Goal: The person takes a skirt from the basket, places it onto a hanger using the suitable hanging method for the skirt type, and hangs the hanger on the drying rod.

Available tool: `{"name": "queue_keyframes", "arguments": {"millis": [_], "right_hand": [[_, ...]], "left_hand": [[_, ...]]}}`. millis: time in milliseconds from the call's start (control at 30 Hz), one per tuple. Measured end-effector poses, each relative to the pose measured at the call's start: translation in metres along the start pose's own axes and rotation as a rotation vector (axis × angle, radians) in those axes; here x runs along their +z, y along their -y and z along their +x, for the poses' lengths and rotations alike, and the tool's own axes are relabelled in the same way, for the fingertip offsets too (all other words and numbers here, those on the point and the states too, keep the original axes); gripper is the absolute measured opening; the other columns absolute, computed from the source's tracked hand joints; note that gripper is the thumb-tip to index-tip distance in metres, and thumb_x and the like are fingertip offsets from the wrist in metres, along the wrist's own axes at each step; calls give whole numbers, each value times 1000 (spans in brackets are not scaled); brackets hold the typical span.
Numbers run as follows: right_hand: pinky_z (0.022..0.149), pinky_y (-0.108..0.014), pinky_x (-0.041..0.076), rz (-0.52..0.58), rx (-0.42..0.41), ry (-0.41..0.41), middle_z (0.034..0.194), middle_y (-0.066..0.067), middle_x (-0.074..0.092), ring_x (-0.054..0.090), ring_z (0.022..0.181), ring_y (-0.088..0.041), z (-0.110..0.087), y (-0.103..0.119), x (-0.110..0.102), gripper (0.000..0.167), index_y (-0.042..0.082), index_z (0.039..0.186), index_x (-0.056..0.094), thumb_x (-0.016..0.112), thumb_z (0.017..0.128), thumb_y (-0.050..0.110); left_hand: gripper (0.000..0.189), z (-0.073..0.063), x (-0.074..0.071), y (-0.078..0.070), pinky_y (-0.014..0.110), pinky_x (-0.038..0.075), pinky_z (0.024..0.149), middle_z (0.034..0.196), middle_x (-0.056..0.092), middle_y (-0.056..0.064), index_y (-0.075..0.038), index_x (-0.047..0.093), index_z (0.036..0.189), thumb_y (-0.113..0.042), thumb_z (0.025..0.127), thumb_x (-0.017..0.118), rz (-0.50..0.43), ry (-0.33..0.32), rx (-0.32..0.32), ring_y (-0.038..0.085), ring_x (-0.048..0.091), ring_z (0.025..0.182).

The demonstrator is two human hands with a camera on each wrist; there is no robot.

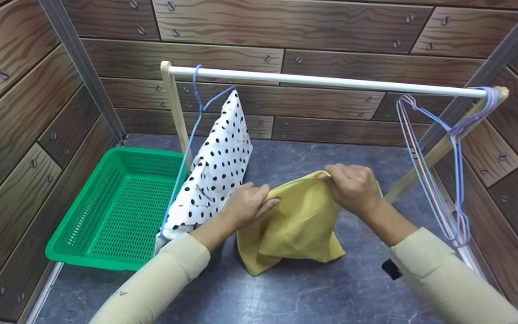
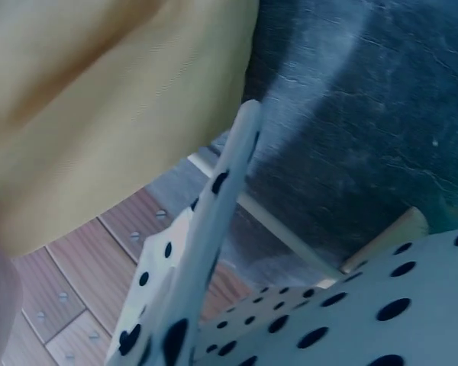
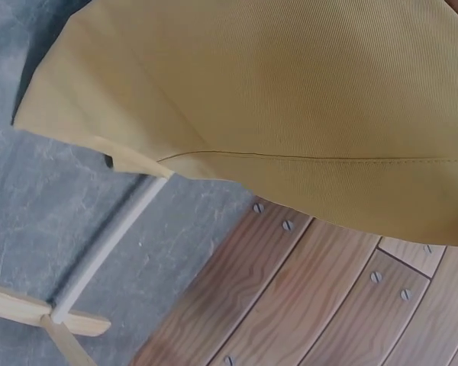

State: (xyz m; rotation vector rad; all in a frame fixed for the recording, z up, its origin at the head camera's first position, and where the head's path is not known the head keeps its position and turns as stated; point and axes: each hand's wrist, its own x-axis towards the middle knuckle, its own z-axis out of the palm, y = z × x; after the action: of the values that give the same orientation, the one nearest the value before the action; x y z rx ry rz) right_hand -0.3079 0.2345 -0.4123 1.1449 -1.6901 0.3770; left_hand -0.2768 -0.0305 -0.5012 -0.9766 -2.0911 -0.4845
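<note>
A yellow cloth (image 1: 297, 229) hangs between both hands, its lower edge close over the grey floor. My left hand (image 1: 247, 204) pinches its upper edge on the left, thumb laid along the fabric. At the upper right corner my right hand (image 1: 353, 186) grips the same edge with curled fingers. In the right wrist view the yellow cloth (image 3: 290, 99) shows a stitched seam. Just left of my left hand, a white cloth with black dots (image 1: 223, 153) drapes over a blue hanger (image 1: 201, 108) on the rail. That dotted cloth (image 2: 397, 305) also fills the lower left wrist view.
A white rail (image 1: 322, 81) on wooden end posts (image 1: 176, 103) spans the back. Several thin hangers (image 1: 457, 171) hang at its right end. A green plastic basket (image 1: 115, 211) sits at the left. Wood-patterned walls enclose the space, and a small black object (image 1: 391, 269) lies beneath the right forearm.
</note>
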Motion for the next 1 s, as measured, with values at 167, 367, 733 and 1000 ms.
{"name": "queue_keyframes", "arguments": {"millis": [167,367,733,1000], "right_hand": [[36,-39,36,-38,16,-49,55,-5,52,40,36,-22,6,-11,-6,43,2,75,61,51,104,32],[37,-44,35,-20,71,-105,57,-9,56,43,37,-27,14,-25,-18,45,0,77,63,53,103,35],[39,-50,35,-89,193,-167,56,-15,56,44,39,-34,24,-37,-54,55,-4,74,61,48,104,41],[45,-51,32,-121,260,-221,56,-17,55,44,44,-38,33,-41,-81,62,-4,70,60,45,104,46]], "left_hand": [[42,-9,-6,8,34,40,54,53,49,-1,-9,45,80,-41,106,41,18,18,-15,19,48,45],[47,-18,-13,18,36,38,49,53,43,-2,-9,43,77,-46,106,34,92,-18,-31,20,42,43],[52,-20,-41,42,35,38,53,54,44,-1,-11,45,76,-47,107,25,262,21,-25,16,37,44],[46,0,-83,56,34,36,52,57,43,1,-10,45,74,-40,108,35,385,-36,-30,17,38,46]]}}
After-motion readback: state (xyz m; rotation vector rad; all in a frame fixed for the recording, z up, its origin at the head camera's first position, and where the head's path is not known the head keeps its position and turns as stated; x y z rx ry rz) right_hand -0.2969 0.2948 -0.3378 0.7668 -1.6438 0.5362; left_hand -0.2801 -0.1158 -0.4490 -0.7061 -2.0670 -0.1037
